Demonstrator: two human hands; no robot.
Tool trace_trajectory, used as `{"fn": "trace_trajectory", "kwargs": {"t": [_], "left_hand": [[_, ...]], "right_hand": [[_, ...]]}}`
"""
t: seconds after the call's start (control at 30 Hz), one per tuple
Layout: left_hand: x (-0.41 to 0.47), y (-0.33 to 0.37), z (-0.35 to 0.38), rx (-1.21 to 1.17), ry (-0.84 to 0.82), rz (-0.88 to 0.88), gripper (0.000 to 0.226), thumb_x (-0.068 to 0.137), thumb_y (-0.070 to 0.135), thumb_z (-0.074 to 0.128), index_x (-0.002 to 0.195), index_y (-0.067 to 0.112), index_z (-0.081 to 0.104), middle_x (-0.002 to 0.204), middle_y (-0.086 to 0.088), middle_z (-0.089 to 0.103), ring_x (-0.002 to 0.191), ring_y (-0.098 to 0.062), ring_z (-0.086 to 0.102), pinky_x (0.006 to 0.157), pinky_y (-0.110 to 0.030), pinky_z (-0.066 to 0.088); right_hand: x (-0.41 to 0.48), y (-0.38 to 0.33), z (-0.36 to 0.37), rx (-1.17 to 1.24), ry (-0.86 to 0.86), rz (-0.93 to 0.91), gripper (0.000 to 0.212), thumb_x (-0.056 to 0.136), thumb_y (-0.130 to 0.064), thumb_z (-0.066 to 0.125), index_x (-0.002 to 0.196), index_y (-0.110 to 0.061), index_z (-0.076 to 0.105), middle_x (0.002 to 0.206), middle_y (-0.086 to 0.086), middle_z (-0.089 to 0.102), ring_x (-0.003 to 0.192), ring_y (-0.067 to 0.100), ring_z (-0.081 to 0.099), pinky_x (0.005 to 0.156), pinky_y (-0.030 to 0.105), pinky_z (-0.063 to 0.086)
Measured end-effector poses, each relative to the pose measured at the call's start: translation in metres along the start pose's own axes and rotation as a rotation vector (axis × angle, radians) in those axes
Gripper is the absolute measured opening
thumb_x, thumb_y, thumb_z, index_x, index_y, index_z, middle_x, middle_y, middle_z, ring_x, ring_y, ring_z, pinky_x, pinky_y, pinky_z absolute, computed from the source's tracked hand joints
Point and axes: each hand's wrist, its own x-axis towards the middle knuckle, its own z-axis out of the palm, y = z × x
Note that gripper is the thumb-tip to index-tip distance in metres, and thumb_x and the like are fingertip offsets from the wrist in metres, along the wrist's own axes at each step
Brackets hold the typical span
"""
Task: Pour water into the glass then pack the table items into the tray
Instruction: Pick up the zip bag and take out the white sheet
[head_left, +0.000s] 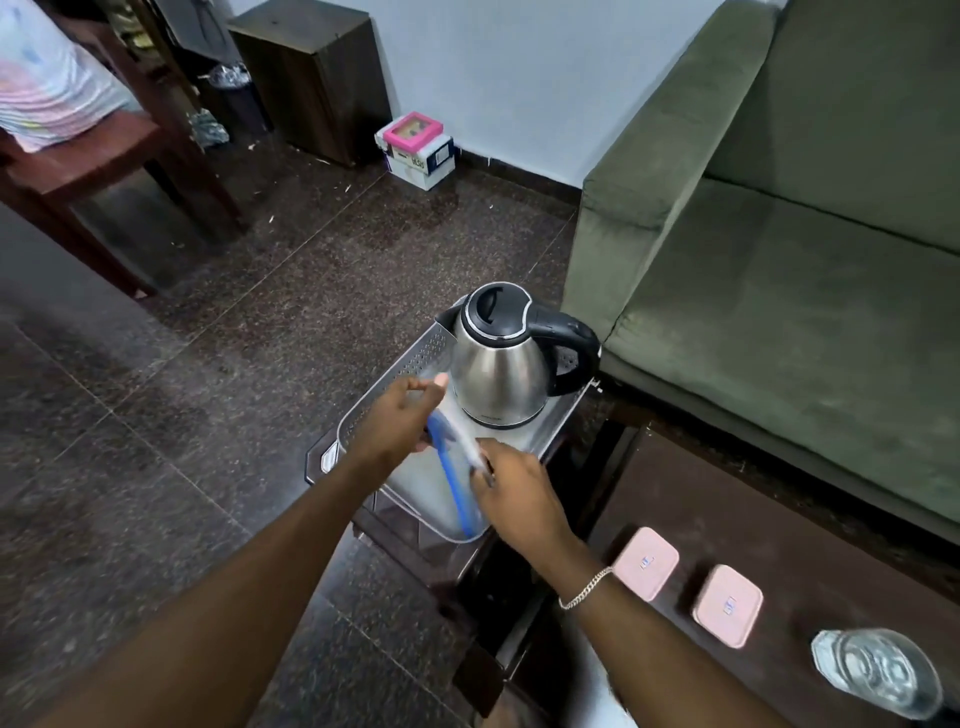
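Observation:
A steel kettle (496, 364) with a black lid and handle stands at the far end of a metal tray (395, 371) with a perforated rim. Over the tray's near half, both hands hold a blurred item made of a long blue strip (453, 480) and a pale or clear part; what it is I cannot tell. My left hand (397, 421) grips its upper end next to the kettle. My right hand (511, 488) pinches its pale part from the right. A clear glass (878, 670) stands on the dark table (810, 525) at the lower right.
Two pink square lidded boxes (644, 564) (727, 605) sit on the dark table between the tray and the glass. A green sofa (779, 260) runs along the right. A white and pink box (418, 150) and a dark cabinet (311, 78) stand by the far wall.

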Motion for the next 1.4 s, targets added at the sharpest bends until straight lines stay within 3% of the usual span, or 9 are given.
{"fn": "trace_trajectory", "kwargs": {"t": [0.2, 0.4, 0.5, 0.57, 0.7, 0.93, 1.1, 1.23, 1.4], "left_hand": [[-0.049, 0.014, 0.045, -0.111, -0.194, 0.132, 0.06, 0.072, 0.05, 0.086, 0.121, 0.027, 0.06, 0.095, -0.012, 0.08, 0.089, -0.017, 0.078, 0.076, -0.03, 0.061], [-0.1, 0.039, 0.11, 0.021, -0.105, 0.321, 0.024, 0.085, -0.003, 0.076, 0.104, 0.007, 0.067, 0.084, -0.018, 0.078, 0.078, -0.029, 0.076, 0.078, -0.046, 0.06], [-0.127, 0.055, 0.144, 0.057, -0.12, 0.43, 0.016, 0.087, 0.001, 0.075, 0.098, 0.006, 0.066, 0.08, -0.014, 0.077, 0.073, -0.023, 0.076, 0.073, -0.034, 0.057], [-0.144, 0.066, 0.168, 0.097, -0.142, 0.472, 0.015, 0.087, 0.005, 0.076, 0.096, 0.01, 0.066, 0.075, -0.008, 0.076, 0.069, -0.023, 0.075, 0.07, -0.03, 0.055], [-0.176, 0.081, 0.217, 0.119, -0.231, 0.509, 0.019, 0.084, 0.005, 0.077, 0.099, 0.015, 0.069, 0.078, 0.0, 0.075, 0.072, -0.015, 0.072, 0.074, -0.036, 0.058], [-0.221, 0.086, 0.271, 0.308, -0.226, 0.694, 0.031, 0.081, -0.007, 0.064, 0.09, 0.021, 0.056, 0.084, -0.001, 0.064, 0.058, -0.006, 0.06, 0.061, -0.027, 0.049], [-0.24, 0.09, 0.293, 0.513, -0.17, 0.797, 0.045, 0.083, -0.019, 0.05, 0.111, 0.001, 0.079, 0.135, -0.009, 0.068, 0.123, -0.021, 0.065, 0.105, -0.019, 0.042], [-0.267, 0.096, 0.326, 0.529, -0.299, 0.875, 0.058, 0.085, -0.015, 0.048, 0.136, 0.005, 0.067, 0.147, 0.004, 0.057, 0.131, -0.01, 0.055, 0.109, -0.005, 0.032], [-0.292, 0.104, 0.359, 0.631, -0.428, 0.872, 0.061, 0.088, -0.003, 0.044, 0.147, 0.009, 0.056, 0.161, 0.002, 0.045, 0.136, -0.02, 0.055, 0.112, -0.034, 0.045]], "right_hand": [[-0.032, 0.008, -0.06, 0.27, 0.157, 0.108, 0.006, 0.091, -0.019, 0.069, 0.088, -0.014, 0.068, 0.067, -0.001, 0.065, 0.062, 0.006, 0.055, 0.061, 0.027, 0.041], [-0.079, 0.046, -0.125, 0.478, 0.23, 0.235, 0.016, 0.093, -0.009, 0.07, 0.109, -0.009, 0.073, 0.1, 0.013, 0.078, 0.086, 0.024, 0.071, 0.085, 0.053, 0.056], [-0.112, 0.069, -0.162, 0.324, 0.58, 0.282, 0.046, 0.09, -0.014, 0.074, 0.133, -0.009, 0.061, 0.125, 0.008, 0.068, 0.114, 0.026, 0.063, 0.102, 0.042, 0.05], [-0.14, 0.075, -0.183, 0.247, 0.75, 0.218, 0.06, 0.086, -0.036, 0.078, 0.14, -0.021, 0.054, 0.116, -0.002, 0.063, 0.108, 0.017, 0.058, 0.094, 0.028, 0.047], [-0.18, 0.076, -0.21, 0.353, 0.488, 0.145, 0.064, 0.079, -0.053, 0.08, 0.135, -0.039, 0.052, 0.087, -0.006, 0.069, 0.078, 0.008, 0.067, 0.071, 0.017, 0.053], [-0.239, 0.11, -0.257, 0.221, 0.574, 0.103, 0.042, 0.085, 0.001, 0.064, 0.113, -0.029, 0.057, 0.079, -0.007, 0.064, 0.069, 0.012, 0.06, 0.065, 0.022, 0.049], [-0.279, 0.134, -0.287, -0.15, 0.594, 0.244, 0.021, 0.089, -0.005, 0.057, 0.094, -0.016, 0.074, 0.086, 0.004, 0.056, 0.075, 0.03, 0.063, 0.067, 0.039, 0.051], [-0.294, 0.125, -0.303, -0.466, 0.474, 0.544, 0.017, 0.096, -0.025, 0.049, 0.099, -0.018, 0.064, 0.094, 0.012, 0.069, 0.088, 0.043, 0.068, 0.063, 0.037, 0.039], [-0.303, 0.114, -0.317, -0.061, 0.44, 0.588, 0.027, 0.085, -0.01, 0.047, 0.095, -0.009, 0.072, 0.094, 0.012, 0.071, 0.088, 0.039, 0.07, 0.075, 0.037, 0.057]]}}
